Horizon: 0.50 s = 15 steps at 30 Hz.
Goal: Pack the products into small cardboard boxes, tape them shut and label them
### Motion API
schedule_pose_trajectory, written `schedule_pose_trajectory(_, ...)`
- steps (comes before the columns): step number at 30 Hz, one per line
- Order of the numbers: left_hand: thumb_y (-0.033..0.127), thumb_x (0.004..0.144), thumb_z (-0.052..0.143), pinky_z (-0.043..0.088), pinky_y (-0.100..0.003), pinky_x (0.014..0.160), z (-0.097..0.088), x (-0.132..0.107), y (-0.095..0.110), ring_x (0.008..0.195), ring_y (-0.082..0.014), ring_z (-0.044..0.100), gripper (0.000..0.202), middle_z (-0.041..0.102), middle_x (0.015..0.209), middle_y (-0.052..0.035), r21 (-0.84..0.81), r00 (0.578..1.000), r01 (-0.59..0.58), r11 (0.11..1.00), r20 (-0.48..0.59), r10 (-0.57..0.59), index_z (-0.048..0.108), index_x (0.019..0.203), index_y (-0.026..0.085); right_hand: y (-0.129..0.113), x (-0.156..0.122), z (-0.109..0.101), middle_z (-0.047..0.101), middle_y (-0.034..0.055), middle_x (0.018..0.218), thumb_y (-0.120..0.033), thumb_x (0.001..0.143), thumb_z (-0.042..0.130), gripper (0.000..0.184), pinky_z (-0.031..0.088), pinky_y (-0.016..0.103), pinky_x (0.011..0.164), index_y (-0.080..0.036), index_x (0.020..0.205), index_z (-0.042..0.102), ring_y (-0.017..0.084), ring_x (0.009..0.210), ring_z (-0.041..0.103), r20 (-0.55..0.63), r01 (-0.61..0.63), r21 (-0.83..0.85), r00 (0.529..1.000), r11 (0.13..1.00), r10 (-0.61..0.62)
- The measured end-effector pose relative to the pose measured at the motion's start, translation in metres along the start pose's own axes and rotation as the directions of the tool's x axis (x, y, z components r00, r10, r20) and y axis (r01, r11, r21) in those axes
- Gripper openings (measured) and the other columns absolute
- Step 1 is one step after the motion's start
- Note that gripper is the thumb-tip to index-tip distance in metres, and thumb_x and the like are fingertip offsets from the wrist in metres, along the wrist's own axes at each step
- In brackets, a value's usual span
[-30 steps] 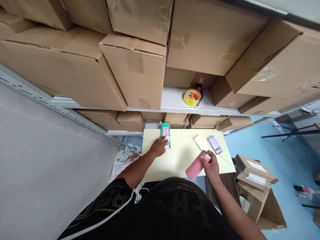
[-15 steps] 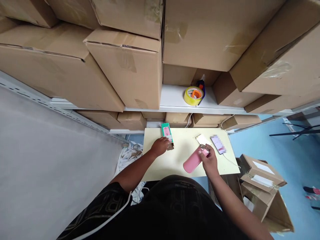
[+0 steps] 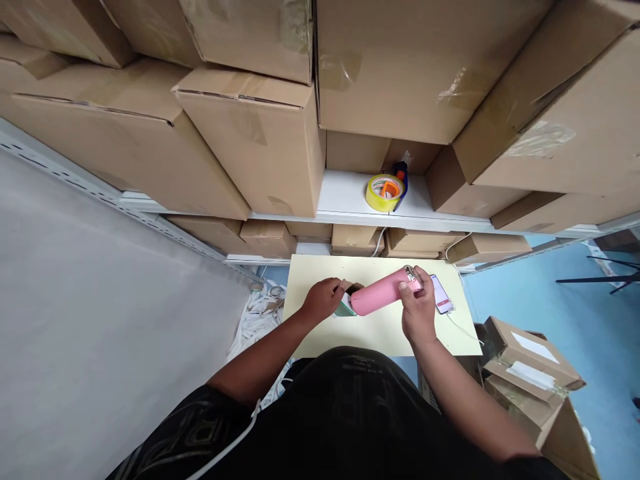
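My right hand (image 3: 419, 310) is closed round the lidded end of a pink tumbler (image 3: 381, 292), which has a silvery top. The tumbler lies tilted across the middle of the view, its base pointing left. That base is at the open end of a small green box (image 3: 345, 307); whether it has entered the box I cannot tell. My left hand (image 3: 323, 298) grips the box at its opened flap, hiding part of it. Just right of the tumbler's top, a phone (image 3: 441, 294) lies on the pale yellow table (image 3: 320, 340).
Large cardboard boxes (image 3: 240, 133) fill the shelves above. A yellow tape roll (image 3: 384, 193) sits on the white shelf (image 3: 345, 193) beside a blue tape dispenser (image 3: 401, 175). White scraps (image 3: 250, 327) lie left of the table; opened cartons (image 3: 535, 360) stand at the right.
The green box has been turned so its open end faces the tumbler. My right hand has raised the tumbler and brought its base left to the box.
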<state>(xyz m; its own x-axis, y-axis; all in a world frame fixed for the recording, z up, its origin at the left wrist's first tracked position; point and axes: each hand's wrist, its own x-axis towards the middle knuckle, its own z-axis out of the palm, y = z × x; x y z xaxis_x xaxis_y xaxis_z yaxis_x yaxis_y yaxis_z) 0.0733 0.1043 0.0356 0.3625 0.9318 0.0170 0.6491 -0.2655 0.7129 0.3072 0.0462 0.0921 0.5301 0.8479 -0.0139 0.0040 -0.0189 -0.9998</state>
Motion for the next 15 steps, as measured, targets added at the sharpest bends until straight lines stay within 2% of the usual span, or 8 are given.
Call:
schedule_pose_trajectory(4,0.035,0.103,0.044,0.04,-0.029,0.069,0.015,-0.019,0.0,0.077,-0.0184,0.06,0.033,0.066,0.08,-0.0032,-0.05,0.999,0.0,0.999,0.044,0.002,0.065,0.081,0.021,0.01,0.0,-0.001,0.062,0.0088,0.128,-0.051,0.081,0.078,0.065,0.047,0.046,0.105,-0.023,0.133,0.051,0.023,0.113,0.062,-0.049,-0.029,0.03,0.998,0.999,0.031)
schedule_pose_trajectory(10,0.03,0.101,0.045,0.039,-0.03,0.069,0.04,-0.033,-0.003,0.079,-0.0202,0.061,0.026,0.067,0.084,-0.0047,-0.015,0.997,0.065,0.998,0.053,-0.064,0.063,0.084,0.021,0.025,-0.013,-0.004,0.058,0.0114,0.131,-0.051,0.078,0.08,0.07,0.047,0.048,0.107,-0.021,0.133,0.048,0.025,0.117,0.06,-0.02,0.06,-0.081,0.998,0.995,-0.062)
schedule_pose_trajectory(13,0.032,0.102,0.045,0.037,-0.03,0.068,0.044,-0.029,-0.005,0.077,-0.0204,0.061,0.028,0.066,0.082,-0.0044,0.002,0.995,0.098,0.995,0.025,-0.098,0.061,0.082,0.021,0.032,-0.024,-0.008,0.058,0.0132,0.131,-0.05,0.076,0.082,0.074,0.048,0.049,0.107,-0.021,0.133,0.046,0.028,0.122,0.06,0.024,0.159,-0.131,0.987,0.979,-0.157)
schedule_pose_trajectory(15,0.034,0.102,0.044,0.036,-0.03,0.066,0.044,-0.025,-0.006,0.074,-0.0202,0.06,0.03,0.065,0.079,-0.0038,0.008,0.989,0.15,0.989,0.013,-0.15,0.059,0.079,0.022,0.037,-0.033,-0.014,0.059,0.0143,0.132,-0.046,0.076,0.084,0.074,0.048,0.05,0.108,-0.022,0.134,0.045,0.029,0.125,0.06,0.114,0.252,-0.125,0.965,0.96,-0.238)
